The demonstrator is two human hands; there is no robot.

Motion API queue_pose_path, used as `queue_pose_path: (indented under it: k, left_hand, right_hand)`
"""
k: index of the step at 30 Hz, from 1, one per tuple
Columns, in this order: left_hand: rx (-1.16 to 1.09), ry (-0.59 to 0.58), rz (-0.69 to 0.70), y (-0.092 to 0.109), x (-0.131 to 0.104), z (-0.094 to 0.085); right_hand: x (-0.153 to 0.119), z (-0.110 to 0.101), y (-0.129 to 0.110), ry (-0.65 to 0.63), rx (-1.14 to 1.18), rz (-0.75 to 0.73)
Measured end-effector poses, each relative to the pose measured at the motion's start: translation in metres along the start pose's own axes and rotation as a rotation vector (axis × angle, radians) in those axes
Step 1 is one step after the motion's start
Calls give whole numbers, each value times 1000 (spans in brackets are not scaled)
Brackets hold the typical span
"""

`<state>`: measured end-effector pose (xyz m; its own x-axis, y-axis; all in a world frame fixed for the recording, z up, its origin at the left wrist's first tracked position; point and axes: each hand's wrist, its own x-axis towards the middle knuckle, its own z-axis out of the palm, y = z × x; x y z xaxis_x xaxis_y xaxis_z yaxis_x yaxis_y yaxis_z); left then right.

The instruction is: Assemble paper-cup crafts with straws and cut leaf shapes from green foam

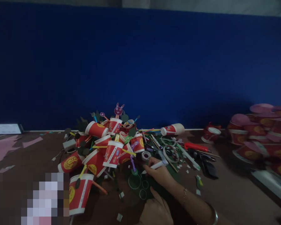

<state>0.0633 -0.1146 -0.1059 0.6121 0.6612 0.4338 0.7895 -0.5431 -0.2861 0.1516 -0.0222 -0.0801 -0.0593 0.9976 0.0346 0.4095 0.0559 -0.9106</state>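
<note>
So the white marker (155, 165) is over the dark green sheet (174, 175), slanted, with its tip down by the top small circle; can't tell if it's actually touching. The right grip (160, 175) has the marker pinched between thumb and fingers, and there's a beaded bracelet (184, 197) plus a silver bangle (215, 215) on that arm. The left grip (156, 212) is at the sheet's near edge, index finger stretched toward the small circles, the other fingers curled under. Honestly can't tell if it's pinching anything down there.

The sheet has one big pale circle outline and two small ones on its left part. A purple straw (133, 164) with a little green disc (134, 172) at its end comes down at the big circle's top edge. Just beyond the sheet is a roll of tape (146, 155), with some clear rings (170, 153) close by.

Left of the sheet there's a whole heap of red paper cups (113, 153) with coloured straws, and a pink rabbit cutout (118, 110) sticking up at the back. Past the sheet, a stack of cups (175, 129) lies on its side. Right of it: a red-handled tool (196, 147), then way further right, cups with pink tops (263, 125). Far left of the sheet, pink paper (4, 150) on the brown bench (224, 197).
</note>
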Motion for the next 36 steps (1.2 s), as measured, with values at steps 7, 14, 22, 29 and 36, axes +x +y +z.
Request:
queue_pose_path:
  k: [7, 14, 22, 29, 36]
  left_hand:
    - [-17, -31, 26, 0, -1, 2]
    - [28, 15, -12, 4, -5, 12]
    - [32, -5, -55, 12, -8, 26]
    - [-67, -9, -43, 3, -12, 22]
    - [-35, -45, -14, 3, -11, 21]
  right_hand:
    - [0, -1, -3, 18, -25, -3]
    - [0, -1, 0, 33, -31, -7]
    - [1, -2, 0, 45, -65, -22]
    - [1, -1, 3, 43, -54, -40]
    - [1, -1, 1, 89, -108, -49]
